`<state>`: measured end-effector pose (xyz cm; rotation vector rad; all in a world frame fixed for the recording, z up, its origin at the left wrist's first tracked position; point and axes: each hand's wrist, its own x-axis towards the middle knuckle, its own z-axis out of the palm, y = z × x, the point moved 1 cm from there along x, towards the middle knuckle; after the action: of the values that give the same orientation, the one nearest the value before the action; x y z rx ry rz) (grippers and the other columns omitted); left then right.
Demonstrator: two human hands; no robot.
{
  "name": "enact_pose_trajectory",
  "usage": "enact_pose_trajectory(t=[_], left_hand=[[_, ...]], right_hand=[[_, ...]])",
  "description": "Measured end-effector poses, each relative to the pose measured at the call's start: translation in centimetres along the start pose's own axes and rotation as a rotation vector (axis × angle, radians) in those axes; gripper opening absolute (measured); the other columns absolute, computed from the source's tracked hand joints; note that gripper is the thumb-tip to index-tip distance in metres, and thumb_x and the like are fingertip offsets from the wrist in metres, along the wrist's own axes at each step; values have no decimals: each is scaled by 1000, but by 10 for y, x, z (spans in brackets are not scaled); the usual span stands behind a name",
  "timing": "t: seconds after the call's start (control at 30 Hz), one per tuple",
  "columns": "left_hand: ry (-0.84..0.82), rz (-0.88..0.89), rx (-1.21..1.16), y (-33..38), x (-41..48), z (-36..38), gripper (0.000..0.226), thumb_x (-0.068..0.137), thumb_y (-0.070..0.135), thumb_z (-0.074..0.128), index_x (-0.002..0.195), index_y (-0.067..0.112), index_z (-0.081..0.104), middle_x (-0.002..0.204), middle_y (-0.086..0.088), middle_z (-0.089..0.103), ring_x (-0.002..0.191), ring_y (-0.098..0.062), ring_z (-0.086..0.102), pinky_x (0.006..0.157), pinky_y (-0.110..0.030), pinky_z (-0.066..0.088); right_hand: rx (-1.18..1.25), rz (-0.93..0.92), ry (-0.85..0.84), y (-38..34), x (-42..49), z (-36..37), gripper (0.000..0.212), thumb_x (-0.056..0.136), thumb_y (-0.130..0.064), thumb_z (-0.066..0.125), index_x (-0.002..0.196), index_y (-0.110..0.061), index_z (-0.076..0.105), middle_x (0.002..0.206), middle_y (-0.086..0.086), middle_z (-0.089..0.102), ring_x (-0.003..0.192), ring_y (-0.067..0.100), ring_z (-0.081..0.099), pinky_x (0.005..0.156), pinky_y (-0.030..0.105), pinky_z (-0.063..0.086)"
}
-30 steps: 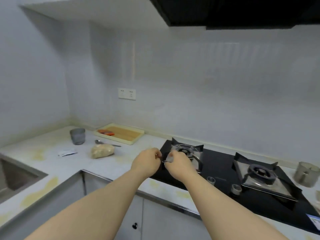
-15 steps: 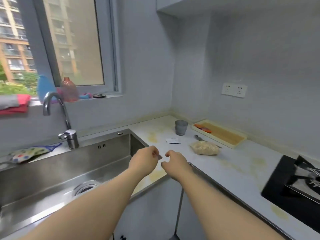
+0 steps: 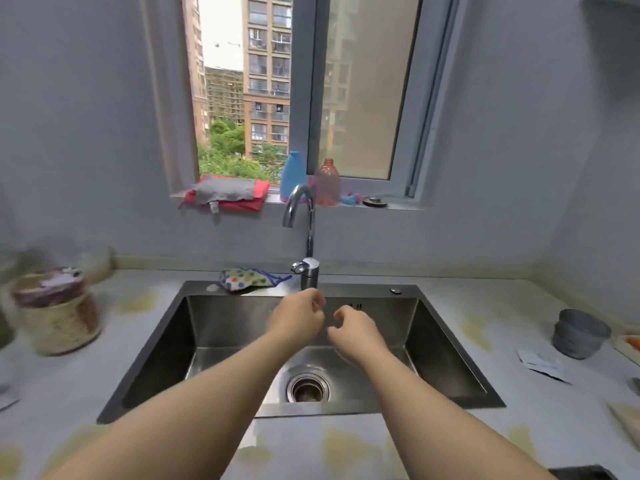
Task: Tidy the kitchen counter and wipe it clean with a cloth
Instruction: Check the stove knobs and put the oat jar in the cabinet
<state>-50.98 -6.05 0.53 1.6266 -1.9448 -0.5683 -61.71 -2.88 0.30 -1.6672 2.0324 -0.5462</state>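
The bench [image 3: 304, 448] runs along the near edge, pale with yellowish stains, and both bare forearms reach out over it. Beneath the arms, short of the two grips, the steel sink [image 3: 156, 351] opens, its round drain [image 3: 308, 388] nearer than and below the right grip.

The left grip [image 3: 298, 320] and the right grip [image 3: 353, 336] hang side by side above the basin, near each other but not touching. The left grip has fingers and thumb curled tightly together; whether anything is pinched inside I cannot tell. The right grip has its fingers loosely hooked, with a gap to the thumb, and nothing shows in it.

Well off to the left of the left grip, a blurred jar [image 3: 57, 311] stands on the bench. Well off to the right of the right grip sits a grey cup [image 3: 580, 338], with a white paper packet [image 3: 543, 366] lying just nearer than it.

Just beyond the left grip, a spotted cloth [image 3: 247, 279] lies crumpled on the sink's back rim, left of the base of the tap [image 3: 306, 233], which rises straight behind both grips.

Farther back and higher, on the windowsill [image 3: 398, 205], a grey cloth [image 3: 225, 190] lies on top of a red cloth [image 3: 258, 199], up and left of the left grip. Beside them stand a blue bottle [image 3: 292, 174] and a clear pinkish bottle [image 3: 327, 183], behind the tap's spout. The window [image 3: 360, 98] above shows apartment blocks and trees.
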Motion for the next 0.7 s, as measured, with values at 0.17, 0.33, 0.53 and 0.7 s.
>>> enact_pose_trajectory(t=[0.17,0.33,0.53,0.7], left_hand=[[136,-177,41,-55,37,-43,29,89,16,46,113,22,60,117,-2,64,104,-23,59,88,-31,49],[265,-347,82,-116,43,-90,29,89,14,47,113,19,62,116,-5,65,105,-24,59,86,-30,48],[323,-491,113,-181,34,-136,30,92,16,45,119,21,59,120,-2,62,108,-20,57,90,-32,47],[390,-504,154,-228,38,-173,33,93,11,41,118,18,61,124,-2,61,111,-21,57,92,-31,47]], right_hand=[[2,-194,-103,-64,58,30,34,87,-20,46,120,-14,54,129,9,53,120,28,49,95,32,42],[-11,-348,-248,-126,85,73,32,91,-22,48,120,-13,55,126,8,56,116,26,51,89,29,42],[32,-465,-384,-180,91,121,29,92,-21,48,119,-14,55,118,5,58,103,20,54,85,31,47],[23,-478,-403,-219,101,155,40,93,-21,46,132,-14,46,127,6,54,110,21,53,81,29,44]])
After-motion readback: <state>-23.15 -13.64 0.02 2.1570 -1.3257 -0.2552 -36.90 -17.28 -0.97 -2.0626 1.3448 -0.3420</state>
